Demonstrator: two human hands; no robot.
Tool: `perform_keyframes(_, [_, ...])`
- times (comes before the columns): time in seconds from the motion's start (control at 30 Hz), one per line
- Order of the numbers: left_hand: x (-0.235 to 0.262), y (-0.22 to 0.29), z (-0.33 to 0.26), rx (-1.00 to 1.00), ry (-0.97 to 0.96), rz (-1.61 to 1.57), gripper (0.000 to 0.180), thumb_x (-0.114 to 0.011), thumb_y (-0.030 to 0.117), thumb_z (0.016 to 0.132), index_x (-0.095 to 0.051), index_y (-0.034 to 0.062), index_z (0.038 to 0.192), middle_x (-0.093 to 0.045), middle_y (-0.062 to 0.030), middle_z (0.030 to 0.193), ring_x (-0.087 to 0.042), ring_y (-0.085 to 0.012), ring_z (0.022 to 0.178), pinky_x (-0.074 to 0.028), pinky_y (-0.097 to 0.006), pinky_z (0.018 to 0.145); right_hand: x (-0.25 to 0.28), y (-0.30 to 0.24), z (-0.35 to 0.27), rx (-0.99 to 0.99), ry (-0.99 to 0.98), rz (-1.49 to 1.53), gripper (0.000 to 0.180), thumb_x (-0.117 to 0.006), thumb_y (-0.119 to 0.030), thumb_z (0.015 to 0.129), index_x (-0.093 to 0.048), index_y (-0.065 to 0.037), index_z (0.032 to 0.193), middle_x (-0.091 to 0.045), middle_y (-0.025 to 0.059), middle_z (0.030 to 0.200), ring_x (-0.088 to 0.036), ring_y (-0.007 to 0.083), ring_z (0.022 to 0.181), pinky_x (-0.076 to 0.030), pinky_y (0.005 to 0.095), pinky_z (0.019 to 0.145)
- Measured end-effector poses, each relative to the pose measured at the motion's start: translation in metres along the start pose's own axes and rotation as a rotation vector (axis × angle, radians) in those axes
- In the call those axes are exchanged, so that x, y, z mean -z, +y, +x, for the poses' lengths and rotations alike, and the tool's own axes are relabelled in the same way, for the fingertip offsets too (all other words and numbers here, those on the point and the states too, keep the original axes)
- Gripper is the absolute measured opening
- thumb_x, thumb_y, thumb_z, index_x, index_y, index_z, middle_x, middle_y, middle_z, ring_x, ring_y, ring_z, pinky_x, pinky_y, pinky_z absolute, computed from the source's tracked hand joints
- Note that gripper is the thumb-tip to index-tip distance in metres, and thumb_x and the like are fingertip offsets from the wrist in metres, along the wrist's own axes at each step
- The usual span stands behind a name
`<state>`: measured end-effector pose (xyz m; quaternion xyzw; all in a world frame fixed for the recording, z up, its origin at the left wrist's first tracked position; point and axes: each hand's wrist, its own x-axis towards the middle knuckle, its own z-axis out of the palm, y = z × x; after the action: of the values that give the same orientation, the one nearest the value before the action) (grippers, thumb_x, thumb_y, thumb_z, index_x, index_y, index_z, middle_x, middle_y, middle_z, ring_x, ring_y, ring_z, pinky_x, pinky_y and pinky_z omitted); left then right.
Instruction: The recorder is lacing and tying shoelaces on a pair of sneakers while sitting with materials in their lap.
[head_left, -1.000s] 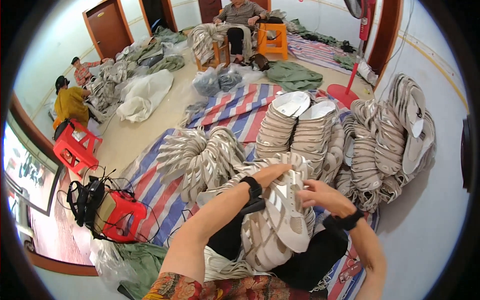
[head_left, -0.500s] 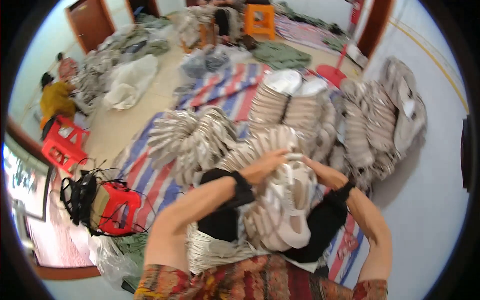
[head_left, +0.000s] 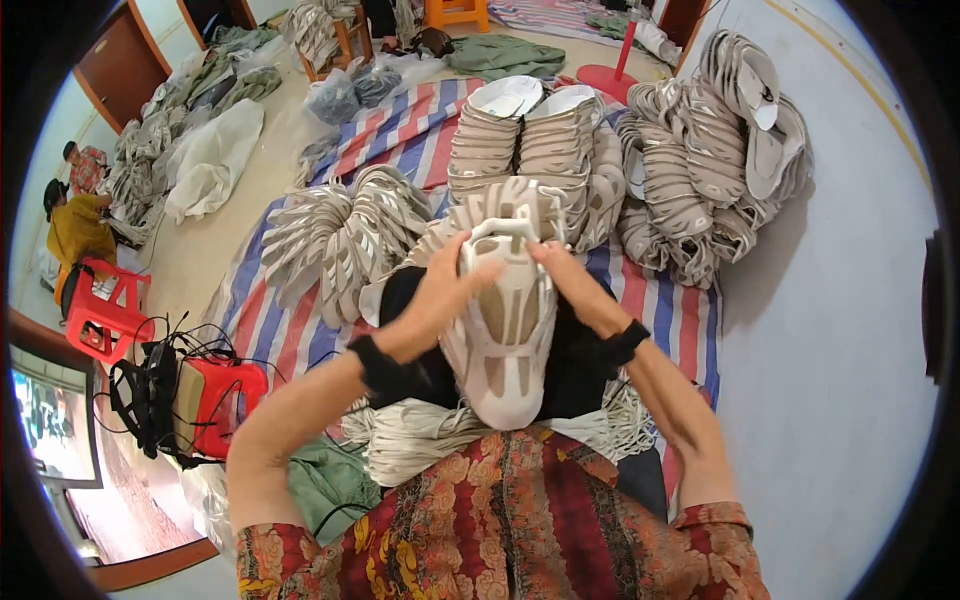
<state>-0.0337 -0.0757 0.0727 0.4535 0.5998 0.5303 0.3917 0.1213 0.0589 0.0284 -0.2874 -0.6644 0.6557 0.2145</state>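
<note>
Since the earlier frames, the shoe upper (head_left: 505,335) has straightened from a slant to the right; its toe now points at the wearer's body. More of the patterned shirt (head_left: 480,505) shows, and the whole room sits higher and farther left in the view.

At far left, a co-worker in a yellow top (head_left: 80,235) is seated behind a red stool (head_left: 105,310). Nearer, black strapped gear (head_left: 150,395) with tangled cables stands beside a second red stool (head_left: 235,400). A white sheet (head_left: 215,160) lies on the floor beyond. Green cloth (head_left: 335,480) is bunched by the left forearm, next to a bundle of white laces (head_left: 420,440) at the lap.

On the striped sheet (head_left: 300,355), a fanned ring of uppers (head_left: 345,235) lies left of centre. Just past the held piece, a row of uppers (head_left: 520,200) blocks the near way forward, with tall stacks (head_left: 525,145) behind it. To the right, a large heap of uppers (head_left: 700,170) stands near the wall.

The left hand (head_left: 440,295) grips the collar's left side, and the right hand (head_left: 575,285) pinches its right edge, so the shoe upper lies between them, hanging below the fingers over the lap.
</note>
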Motion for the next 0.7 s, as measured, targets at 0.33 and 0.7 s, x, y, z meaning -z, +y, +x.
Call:
perform_keyframes(0.33, [0.018,-0.041,-0.01,-0.019,0.044,-0.13,0.044,-0.056,0.02,0.078,-0.039,0.0041,0.116,-0.051,-0.0114,0.103,-0.048,-0.0177,0.096,-0.038,-0.03,0.086,-0.015,-0.011,-0.031,0.109,0.112,-0.444,0.064,-0.044,-0.054,0.082,-0.044,0.006,0.104,-0.051,0.024,0.096,-0.051,0.0385,0.088,-0.04,0.0393,0.079])
perform_keyframes(0.7, [-0.004,0.025,0.064,-0.367,-0.254,0.951,0.04,-0.063,0.033,0.074,-0.057,-0.0008,0.095,-0.055,-0.0163,0.086,-0.051,-0.0318,0.087,-0.04,-0.039,0.077,0.018,-0.05,-0.048,0.355,-0.081,-0.867,0.056,-0.053,-0.002,0.067,-0.043,-0.015,0.121,-0.043,0.0198,0.102,-0.054,0.0382,0.08,-0.046,0.0408,0.068])
